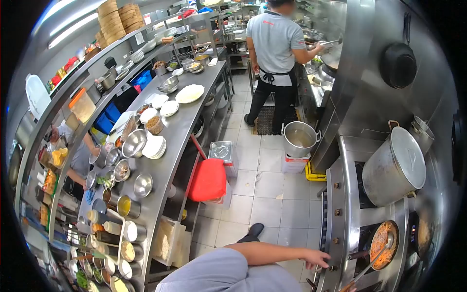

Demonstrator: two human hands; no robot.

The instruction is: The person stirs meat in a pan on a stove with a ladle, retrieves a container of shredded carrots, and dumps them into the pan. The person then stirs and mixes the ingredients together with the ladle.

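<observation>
One bare left hand [315, 257]: fingers apart, just beside a small round stove knob [332, 268]; whether touching, cannot tell.
Right hand: cannot tell its state.
Orange shredded food [382, 238]: in a round, dark, long-handled pan [358, 255] on the silver steel stove [337, 226].
Long metal ladle [368, 266]: bowl in the food, handle slanting over the stove's front.

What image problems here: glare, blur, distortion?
Head view: fisheye distortion makes the tall pot lean and blackens the corners; head view: ceiling lights burn out white; head view: a smeary blur sits above the far wok; head view: left hand fairly clear.
</observation>
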